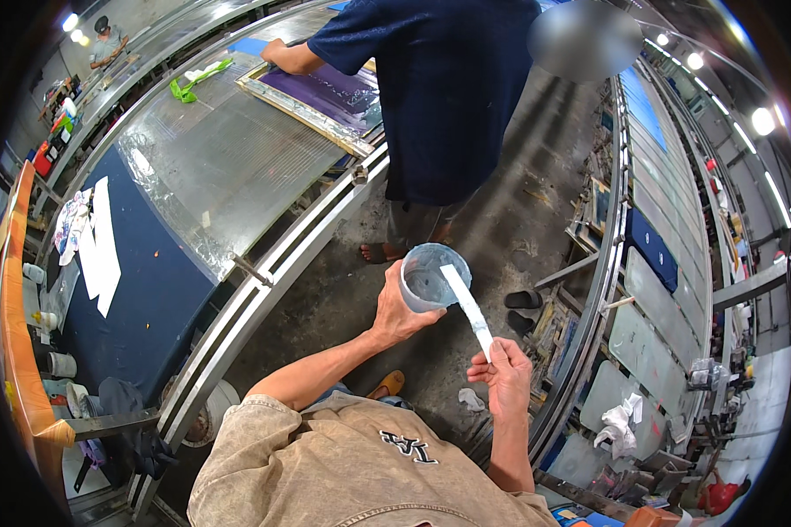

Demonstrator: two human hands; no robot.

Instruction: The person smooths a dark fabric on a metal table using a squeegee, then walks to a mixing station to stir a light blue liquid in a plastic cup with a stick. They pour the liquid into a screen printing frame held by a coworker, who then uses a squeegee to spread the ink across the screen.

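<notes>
Tub (417, 295), probably light but slick, suits the left hand (398, 309) gripping its left wall, while the right hand (504, 376) pinches a white strip (468, 309) by its near end.

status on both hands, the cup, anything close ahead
Left hand gripping translucent cup; right hand pinching white strip. Strip's far end overlaps cup's rim in view, contact unclear. Co-worker in dark blue standing just ahead.

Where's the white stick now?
Right of centre in the head view, the white stick is in the right hand, its far end at the mouth of the plastic cup.
</notes>
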